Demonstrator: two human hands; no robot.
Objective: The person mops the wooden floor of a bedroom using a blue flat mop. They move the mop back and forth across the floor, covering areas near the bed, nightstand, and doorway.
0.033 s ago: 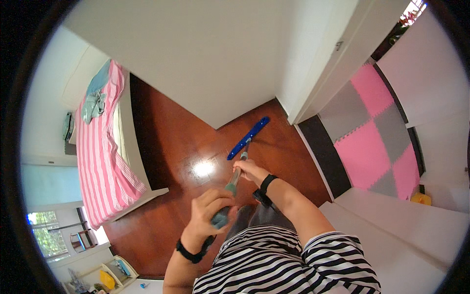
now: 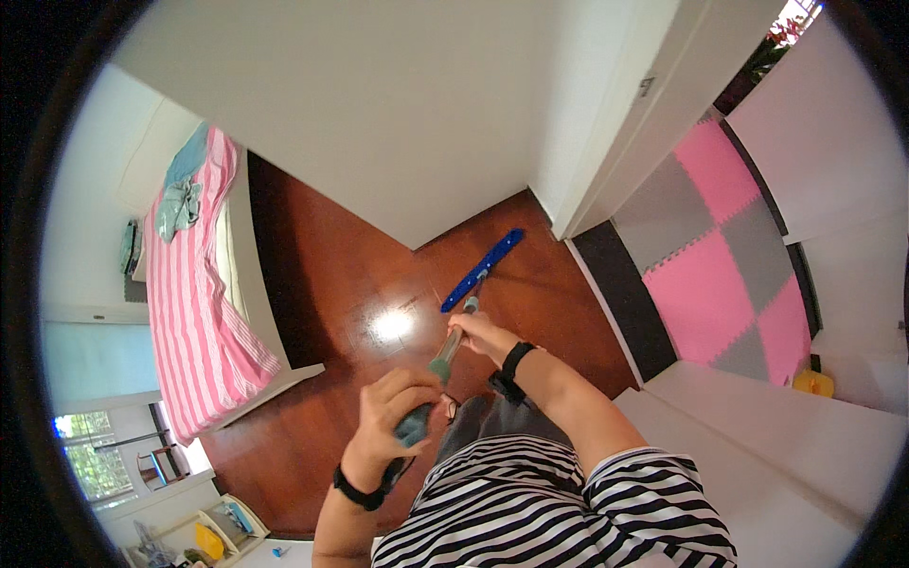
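A flat mop with a long blue head (image 2: 473,280) lies at a slant on the reddish-brown wooden floor. Its grey pole (image 2: 451,345) with green-grey fittings runs back toward my body. Lower on the pole, nearer the mop head, my right hand (image 2: 481,335) is closed round it. My left hand (image 2: 390,409) curls over the green-grey grip at the upper end; its thumb stands somewhat apart from the fingers. Both wrists wear black bands.
A white door (image 2: 398,123) stands open just beyond the mop. Left is a bed with a pink striped cover (image 2: 185,312). Pink and grey foam mats (image 2: 705,275) lie past a dark threshold (image 2: 625,303) at right. A white cabinet (image 2: 748,454) borders the lower right.
The left hand and the upper end of the pole have shifted slightly left. The mop head sits a touch nearer and to the right. Both hands keep their hold.
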